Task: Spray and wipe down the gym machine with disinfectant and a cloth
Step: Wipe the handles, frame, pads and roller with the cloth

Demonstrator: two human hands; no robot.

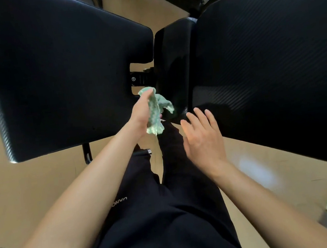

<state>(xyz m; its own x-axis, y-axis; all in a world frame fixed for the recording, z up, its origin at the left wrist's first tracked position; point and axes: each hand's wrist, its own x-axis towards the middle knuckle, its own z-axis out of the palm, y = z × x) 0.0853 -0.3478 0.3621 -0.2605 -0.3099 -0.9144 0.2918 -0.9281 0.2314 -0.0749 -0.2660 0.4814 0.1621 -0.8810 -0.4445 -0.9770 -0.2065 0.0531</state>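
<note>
Between the two black pads, just in front of the glossy middle pad [174,67], the left hand [140,116] grips a crumpled green cloth [155,109], fingers closed around it, the cloth's ends hanging free above and below the fist. Left of the middle pad lies the left pad [55,75]; right of it, the ribbed right pad [275,69]. The right hand [203,139] hovers empty near the right pad's edge, fingers spread and blurred.
</note>
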